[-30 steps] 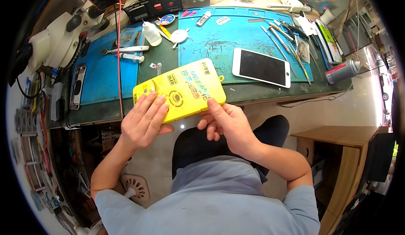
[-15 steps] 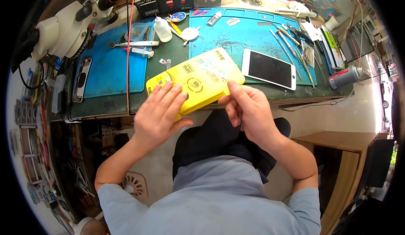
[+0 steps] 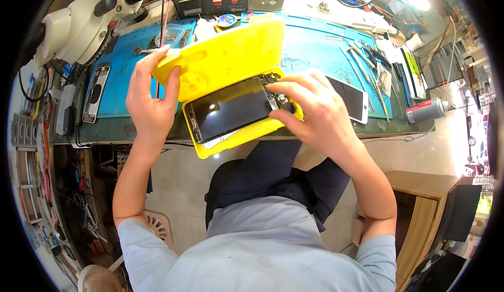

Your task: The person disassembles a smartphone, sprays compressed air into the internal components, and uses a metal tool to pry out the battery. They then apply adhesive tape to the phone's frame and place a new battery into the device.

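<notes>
A yellow plastic box lies opened at the bench's front edge. Its raised lid is pinched at the left corner between the thumb and fingers of my left hand. Inside the box's lower tray sits a dark phone screen, with small metal parts beside its right end. Over that end reaches my right hand, thumb and fingers apart and curved at the screen's edge and the parts; whether it grips anything is not plain. Partly behind this hand lies a white-framed phone.
On the left blue mat rests an opened phone housing. A white microscope overhangs the left side. Several slim tools lie at the right, near a spray can. A red cable hangs behind the lid.
The yellow box has gone from closed to opened, its lid swung up and back. My left hand moved to the lid's corner; my right hand moved from the box's edge into it.
</notes>
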Demonstrator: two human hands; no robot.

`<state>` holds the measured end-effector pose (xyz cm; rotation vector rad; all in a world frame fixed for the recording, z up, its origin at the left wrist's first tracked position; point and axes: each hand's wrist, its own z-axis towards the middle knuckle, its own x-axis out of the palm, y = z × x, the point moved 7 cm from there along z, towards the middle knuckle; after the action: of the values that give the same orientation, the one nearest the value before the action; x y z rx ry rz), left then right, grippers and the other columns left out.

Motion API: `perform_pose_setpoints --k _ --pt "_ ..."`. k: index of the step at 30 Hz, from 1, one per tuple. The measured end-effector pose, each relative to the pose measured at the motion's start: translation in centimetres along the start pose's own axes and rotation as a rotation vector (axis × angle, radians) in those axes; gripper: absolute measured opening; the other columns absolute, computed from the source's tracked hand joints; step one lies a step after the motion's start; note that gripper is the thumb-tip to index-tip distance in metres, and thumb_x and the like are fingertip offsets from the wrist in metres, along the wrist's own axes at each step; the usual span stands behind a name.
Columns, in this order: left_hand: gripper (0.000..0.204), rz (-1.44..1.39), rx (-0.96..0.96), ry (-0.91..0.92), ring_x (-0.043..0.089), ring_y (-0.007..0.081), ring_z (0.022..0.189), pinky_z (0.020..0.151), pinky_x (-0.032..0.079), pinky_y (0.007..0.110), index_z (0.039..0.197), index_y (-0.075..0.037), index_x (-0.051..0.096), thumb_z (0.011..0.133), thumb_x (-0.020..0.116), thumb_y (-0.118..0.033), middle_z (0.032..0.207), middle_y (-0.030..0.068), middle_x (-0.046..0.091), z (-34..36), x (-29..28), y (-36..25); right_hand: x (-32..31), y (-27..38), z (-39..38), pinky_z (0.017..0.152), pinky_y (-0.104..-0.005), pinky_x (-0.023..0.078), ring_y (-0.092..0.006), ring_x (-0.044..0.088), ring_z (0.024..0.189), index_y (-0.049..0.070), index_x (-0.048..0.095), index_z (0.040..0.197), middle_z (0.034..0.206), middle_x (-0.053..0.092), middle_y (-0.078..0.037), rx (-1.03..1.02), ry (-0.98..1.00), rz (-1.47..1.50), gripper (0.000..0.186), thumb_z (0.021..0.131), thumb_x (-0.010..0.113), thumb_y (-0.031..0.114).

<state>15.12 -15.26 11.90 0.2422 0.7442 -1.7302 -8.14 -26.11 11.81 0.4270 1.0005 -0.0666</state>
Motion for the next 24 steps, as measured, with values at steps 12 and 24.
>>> perform_pose_setpoints --k 12,24 --pt "0.053 -0.209 -0.251 0.040 0.063 0.0204 0.112 0.100 0.050 0.035 0.142 -0.002 0.049 0.094 0.072 -0.008 0.126 0.0126 0.064 -1.1 -0.2 3.0 3.2 2.4 1.9 0.100 -0.0348 0.049 -0.0218 0.066 0.109 0.003 0.068 0.111 0.110 0.072 -0.006 -0.340 0.135 -0.134 0.037 0.075 0.072 0.015" --pt "0.064 -0.228 -0.221 0.032 0.064 0.0190 0.107 0.094 0.050 0.034 0.145 -0.004 0.045 0.089 0.077 -0.009 0.123 0.0124 0.065 -2.2 -1.2 2.0 2.0 3.6 2.0 0.088 -0.0353 0.056 -0.0202 0.071 0.089 0.004 0.070 0.102 0.096 0.071 -0.005 -0.450 -0.297 -0.297 0.025 0.078 0.067 0.010"
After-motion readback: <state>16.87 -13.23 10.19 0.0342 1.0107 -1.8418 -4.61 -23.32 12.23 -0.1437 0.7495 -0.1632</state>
